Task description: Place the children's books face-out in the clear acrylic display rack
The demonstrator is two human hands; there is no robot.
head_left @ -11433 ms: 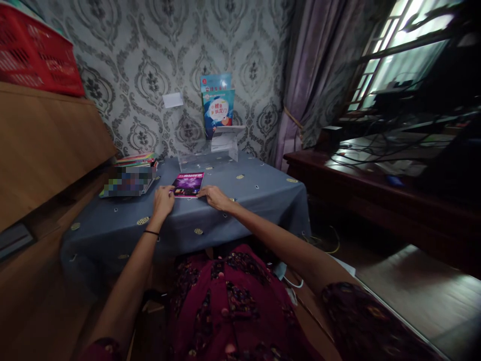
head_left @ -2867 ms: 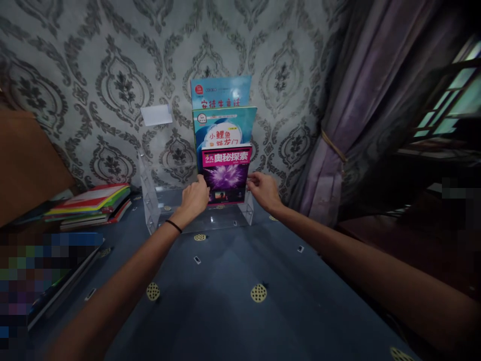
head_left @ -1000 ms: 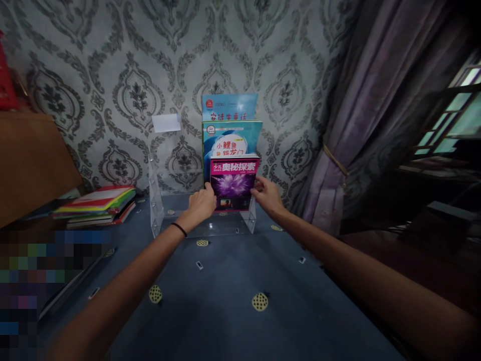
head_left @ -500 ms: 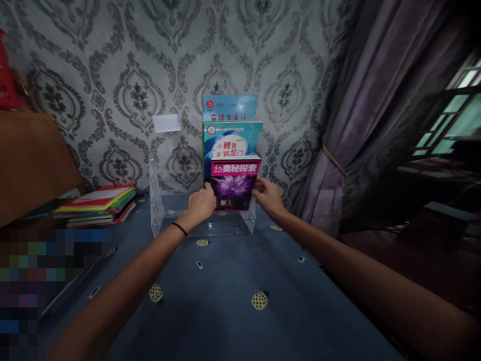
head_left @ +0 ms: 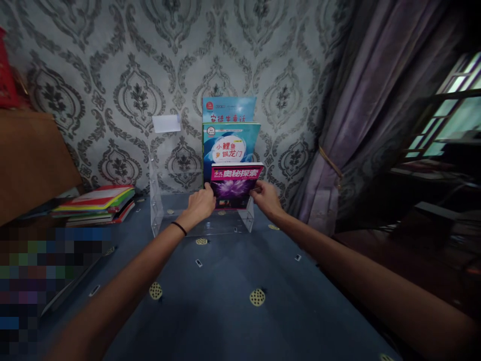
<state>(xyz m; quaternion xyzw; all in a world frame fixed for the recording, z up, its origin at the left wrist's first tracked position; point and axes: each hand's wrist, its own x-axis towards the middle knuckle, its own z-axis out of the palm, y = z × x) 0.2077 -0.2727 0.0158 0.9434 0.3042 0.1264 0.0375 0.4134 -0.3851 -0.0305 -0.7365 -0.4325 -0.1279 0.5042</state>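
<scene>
Between my two hands is a magenta-and-purple book (head_left: 233, 186), its top edge tipped toward me. My left hand (head_left: 203, 203) grips its left edge, thumb up along the side. On the opposite edge, my right hand (head_left: 266, 198) pinches the book between thumb and fingers. Behind it a teal book (head_left: 230, 145) with a white oval stands upright in a clear acrylic stand (head_left: 156, 200). Farther back and higher rises a light blue book (head_left: 230, 109). The lower parts of both rear books are hidden.
A stack of thin books (head_left: 97, 203) lies to the left on the blue patterned tablecloth (head_left: 210, 311). Beyond it stands a brown box (head_left: 33, 165). A white card (head_left: 166, 123) tops the stand's left side. A tied curtain (head_left: 326, 175) hangs at right, by the wall.
The top of the magenta book has tilted toward me and dropped slightly, showing more of the teal cover. Both hands keep hold of its edges.
</scene>
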